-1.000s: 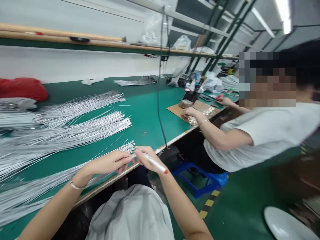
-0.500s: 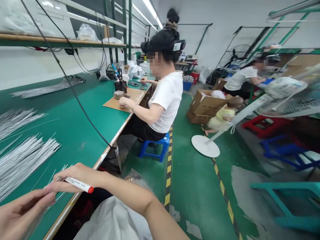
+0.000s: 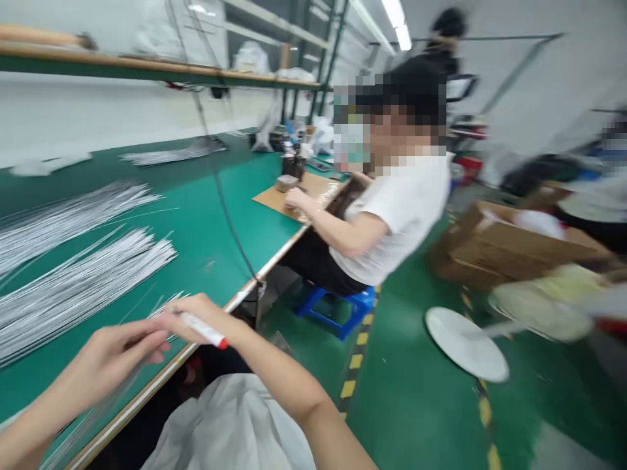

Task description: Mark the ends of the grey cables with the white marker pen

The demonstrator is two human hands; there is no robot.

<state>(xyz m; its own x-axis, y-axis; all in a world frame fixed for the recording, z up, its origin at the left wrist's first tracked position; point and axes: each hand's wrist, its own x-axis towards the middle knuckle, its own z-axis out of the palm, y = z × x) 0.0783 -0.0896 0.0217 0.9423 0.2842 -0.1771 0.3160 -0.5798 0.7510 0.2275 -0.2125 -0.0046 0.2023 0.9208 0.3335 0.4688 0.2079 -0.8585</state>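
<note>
My right hand is closed around a white marker, whose red end points down and right towards my wrist. Directly to the left, my left hand has its fingers drawn together, their tips meeting those of my right hand. A few thin wires trail from under my left palm along the bench edge; the grip itself is blurred. White cut ends of more wires show just behind my right fingers. Beyond both hands lies a thick bundle of white wires on the green bench.
Another wire bundle lies farther back. A black cable hangs down to the bench edge. To the right, a co-worker sits on a blue stool, handling small parts on a brown board. Cardboard boxes and a white round base stand on the floor.
My view swung right, then partly back left. Both hands stay together over the bench edge, and the marker remains in my right hand.
</note>
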